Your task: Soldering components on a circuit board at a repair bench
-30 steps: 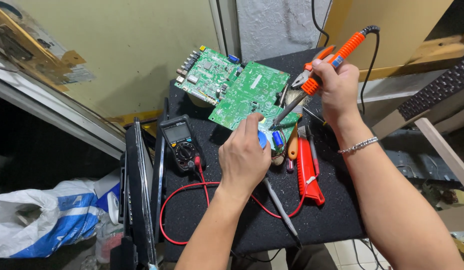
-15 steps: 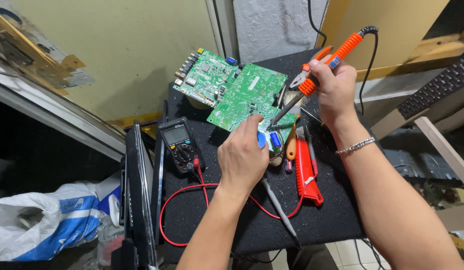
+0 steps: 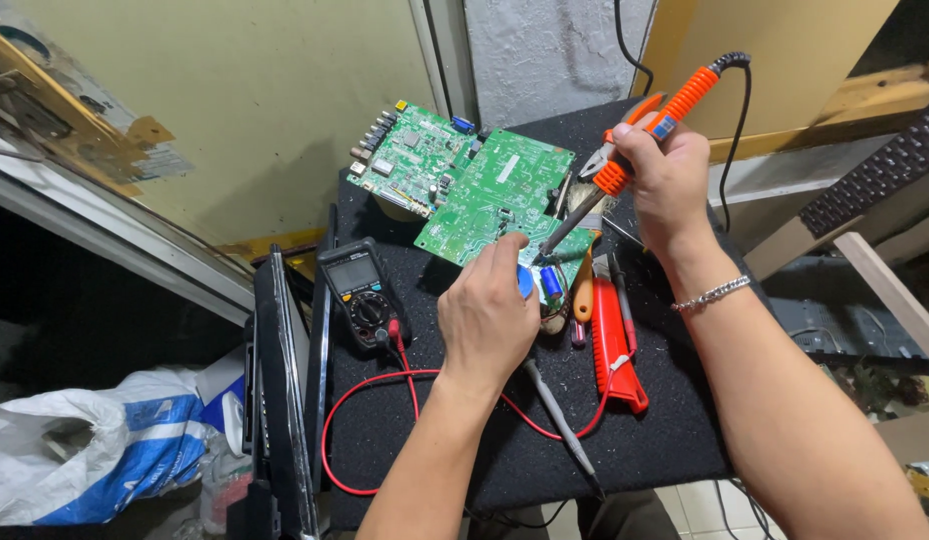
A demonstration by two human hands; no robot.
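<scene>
Head view: the right hand, at upper right of the frame, has its fingers wrapped fully around a soldering iron with an orange ribbed grip; the metal tip slants down-left onto the lower green circuit board. The left hand, at centre, knuckles up, has its fingers curled shut on a small blue part at the board's lower edge. Both flat boards lie on a black textured table. A black multimeter with red leads lies at left of centre.
</scene>
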